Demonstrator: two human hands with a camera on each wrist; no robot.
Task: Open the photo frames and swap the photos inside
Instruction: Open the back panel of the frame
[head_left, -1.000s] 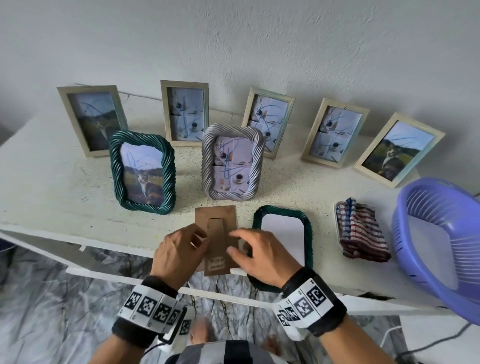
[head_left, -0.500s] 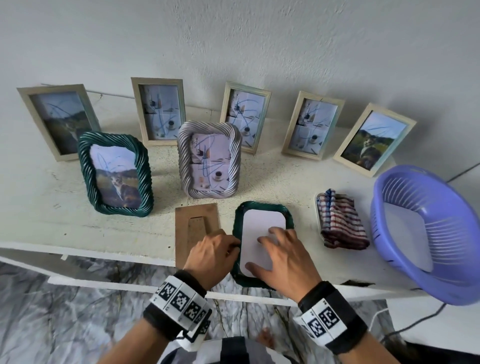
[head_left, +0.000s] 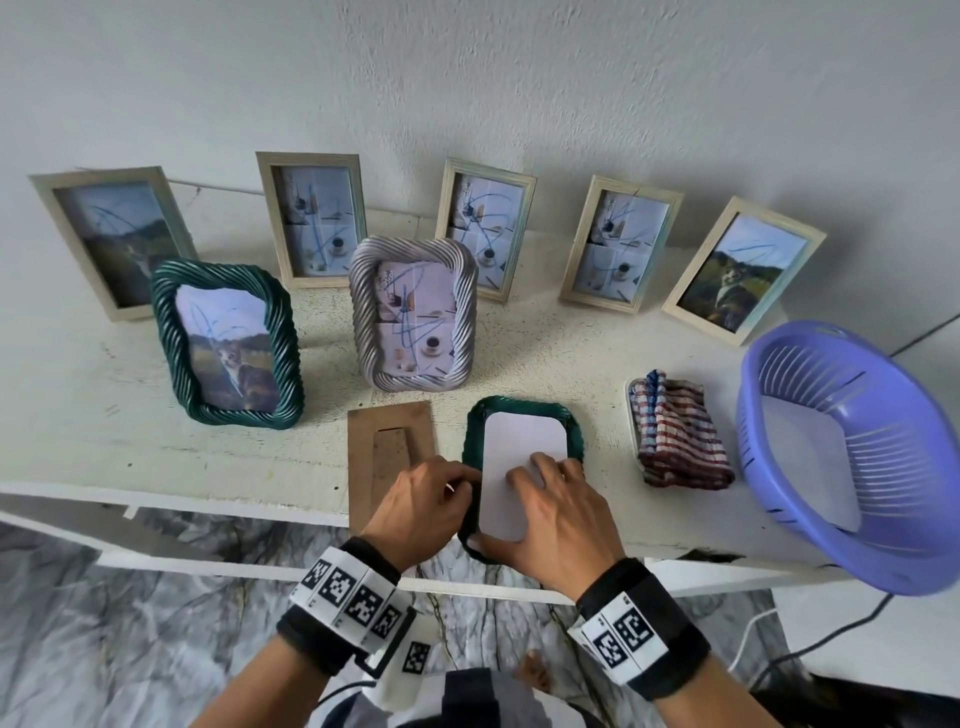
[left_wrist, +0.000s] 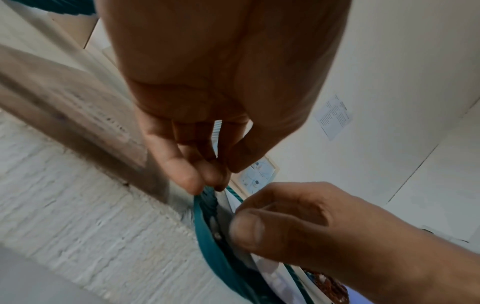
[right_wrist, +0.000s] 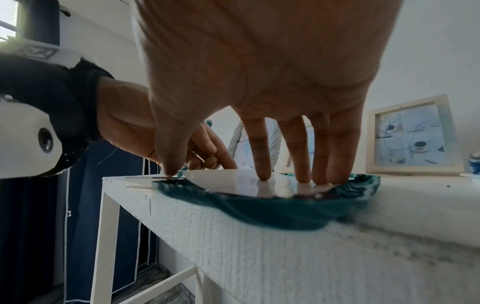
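A dark green twisted photo frame (head_left: 523, 408) lies face down at the table's front edge, with the white back of a photo (head_left: 522, 441) showing inside it. Its brown backing board (head_left: 390, 441) lies flat just to the left. My left hand (head_left: 464, 480) has curled fingers that pinch the frame's left rim (left_wrist: 205, 197). My right hand (head_left: 524, 483) lies over the near half of the frame. Its straight fingers (right_wrist: 262, 156) press on the white sheet (right_wrist: 228, 181), and its thumb sits at the near left corner.
A green frame with a cat photo (head_left: 228, 343) and a silver frame (head_left: 413, 322) stand behind. Several pale wooden frames line the wall. A folded striped cloth (head_left: 680, 436) and a purple basket (head_left: 852, 457) are to the right. The white table (head_left: 156, 457) ends just below my hands.
One second ago both hands were on the brown backing board. It now lies to the left, and both hands have moved right onto the face-down green frame.
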